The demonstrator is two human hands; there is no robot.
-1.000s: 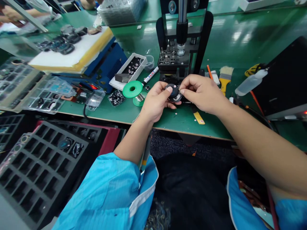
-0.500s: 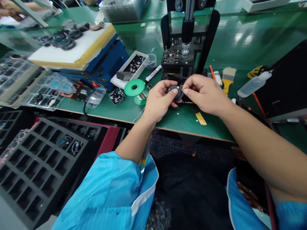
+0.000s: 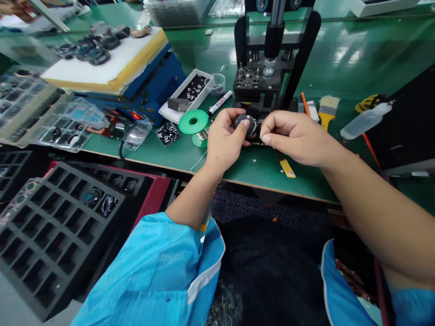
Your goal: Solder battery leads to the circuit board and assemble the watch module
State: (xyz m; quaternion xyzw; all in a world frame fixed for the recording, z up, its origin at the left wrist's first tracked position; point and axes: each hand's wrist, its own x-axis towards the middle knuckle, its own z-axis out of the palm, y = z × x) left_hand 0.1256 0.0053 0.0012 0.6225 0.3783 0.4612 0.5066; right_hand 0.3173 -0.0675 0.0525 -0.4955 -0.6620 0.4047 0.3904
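A round black watch-like part (image 3: 242, 121) is gripped by my left hand (image 3: 224, 140), thumb on its face and fingers around its edge. Just right of it, my right hand (image 3: 295, 136) has thumb and forefinger pinched together; whatever lies between the fingertips is too small to make out. Both hands are over the front of the green table, before a black press (image 3: 258, 86). A yellow strip (image 3: 287, 168) lies on the table below my right hand.
Left stand a green solder spool (image 3: 193, 121), a paint marker (image 3: 220, 102), a white box of small parts (image 3: 197, 88) and a blue machine (image 3: 163, 81). A foam tray (image 3: 50, 203) sits lower left. Right are a brush (image 3: 328, 108) and a bottle (image 3: 365, 121).
My right hand has drawn slightly away to the right from the round part, widening the gap. My left hand still holds the part. The whole view has shifted a little.
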